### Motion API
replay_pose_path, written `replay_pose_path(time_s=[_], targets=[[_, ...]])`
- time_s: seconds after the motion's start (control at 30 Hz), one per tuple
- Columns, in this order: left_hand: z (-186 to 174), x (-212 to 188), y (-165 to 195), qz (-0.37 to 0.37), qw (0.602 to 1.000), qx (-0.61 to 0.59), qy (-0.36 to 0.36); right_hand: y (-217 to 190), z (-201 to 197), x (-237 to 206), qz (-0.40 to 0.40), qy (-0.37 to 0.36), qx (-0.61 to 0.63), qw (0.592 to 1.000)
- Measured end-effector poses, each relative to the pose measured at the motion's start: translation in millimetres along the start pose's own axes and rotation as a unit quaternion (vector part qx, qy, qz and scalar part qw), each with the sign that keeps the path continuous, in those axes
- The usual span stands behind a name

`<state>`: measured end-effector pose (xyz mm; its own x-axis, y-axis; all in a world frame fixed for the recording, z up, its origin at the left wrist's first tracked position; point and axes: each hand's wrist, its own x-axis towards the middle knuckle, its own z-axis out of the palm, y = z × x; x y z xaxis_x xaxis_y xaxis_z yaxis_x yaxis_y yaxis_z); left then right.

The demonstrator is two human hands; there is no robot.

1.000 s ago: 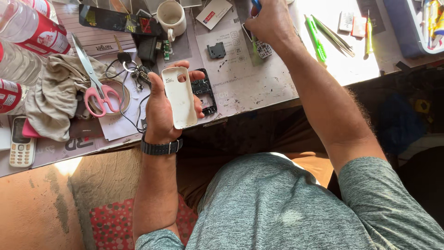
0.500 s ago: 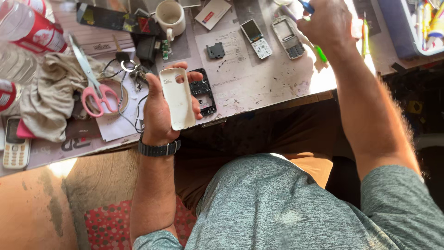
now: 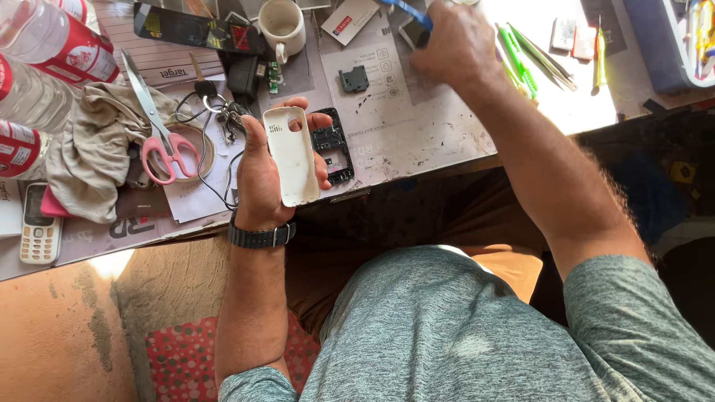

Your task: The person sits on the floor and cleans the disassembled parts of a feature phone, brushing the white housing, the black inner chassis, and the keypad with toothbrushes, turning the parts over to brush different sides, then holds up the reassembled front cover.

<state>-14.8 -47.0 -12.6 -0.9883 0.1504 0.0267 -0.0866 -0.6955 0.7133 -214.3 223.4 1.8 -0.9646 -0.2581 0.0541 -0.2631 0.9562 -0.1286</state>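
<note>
Two hands worked above the table point(image 3: 417, 141): left hand point(image 3: 262, 173) gripped a white phone back cover point(image 3: 293, 155); right hand point(image 3: 456, 46) was closed around a blue tool point(image 3: 404, 10).

I see red-and-white labels wrapped round the clear bottles point(image 3: 45, 52) at the table's left edge. A small white card with a red patch point(image 3: 350, 18) lies beside the mug, and a white keypad phone's point(image 3: 39, 223) dark little screen shows lower left.
</note>
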Motion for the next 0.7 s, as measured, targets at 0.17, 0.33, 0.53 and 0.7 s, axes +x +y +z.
replay_pose_path(time_s=[0.17,0.33,0.53,0.7], targets=[[-3,-1,1,0.009,1.0,0.005,0.004,10,-2,5,0.055,0.019,0.14,0.988],[-8,-1,7,0.02,1.0,0.004,0.012,1,-9,-12,-0.087,0.037,0.193,0.977],[-7,-2,7,0.029,0.999,0.013,0.016,-55,-2,-17,-0.092,-0.083,0.192,0.974],[-9,-10,10,0.037,0.998,0.028,0.03,-74,1,-15,-0.107,-0.078,0.141,0.981]])
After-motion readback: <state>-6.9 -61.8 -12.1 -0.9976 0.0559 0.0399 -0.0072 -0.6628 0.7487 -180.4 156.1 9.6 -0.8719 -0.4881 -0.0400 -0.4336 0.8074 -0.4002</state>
